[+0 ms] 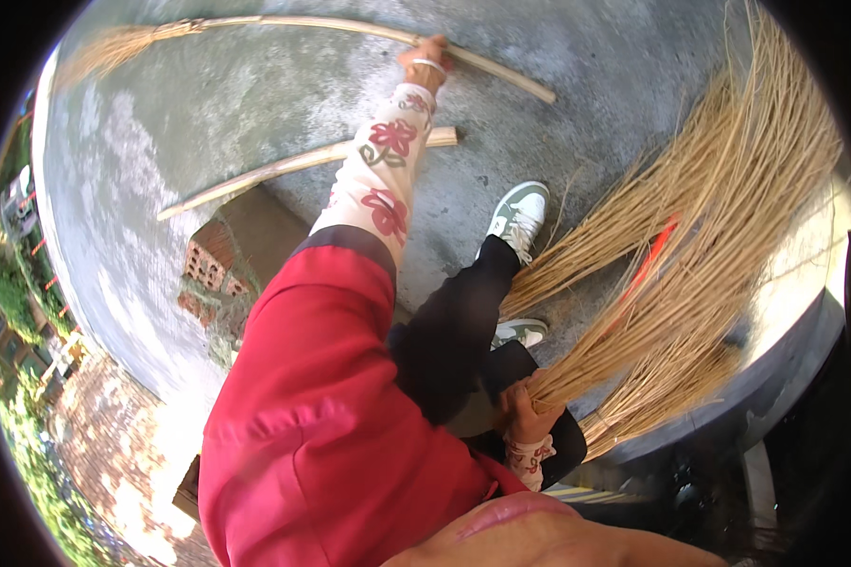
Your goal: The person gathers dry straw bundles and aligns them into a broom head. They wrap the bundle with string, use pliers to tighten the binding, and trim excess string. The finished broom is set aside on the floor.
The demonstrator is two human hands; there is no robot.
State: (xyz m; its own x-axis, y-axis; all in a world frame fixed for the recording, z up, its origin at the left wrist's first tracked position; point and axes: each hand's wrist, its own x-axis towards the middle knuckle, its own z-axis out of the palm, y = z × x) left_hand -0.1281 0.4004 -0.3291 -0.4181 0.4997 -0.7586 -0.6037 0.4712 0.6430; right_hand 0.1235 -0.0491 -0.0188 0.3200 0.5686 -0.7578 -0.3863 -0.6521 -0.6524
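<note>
My left arm reaches out to the far side, where my left hand (425,64) closes round the handle of a straw broom (321,24). The broom's bristles point to the far left, and its bare handle end extends to the right of my hand. Low down by my knee, my right hand (528,412) grips the narrow end of a bundle of long dry straw stalks (662,312). The loose stalks fan out up to the right. My left forearm passes over a bare wooden stick (265,174) and hides part of it.
More straw (615,203) lies on the concrete floor (577,57) beside my shoe (520,215). An orange-red strip (660,244) shows among the stalks. Left of my legs is a block of broken bricks (216,269). A low curved edge (775,354) runs along the right.
</note>
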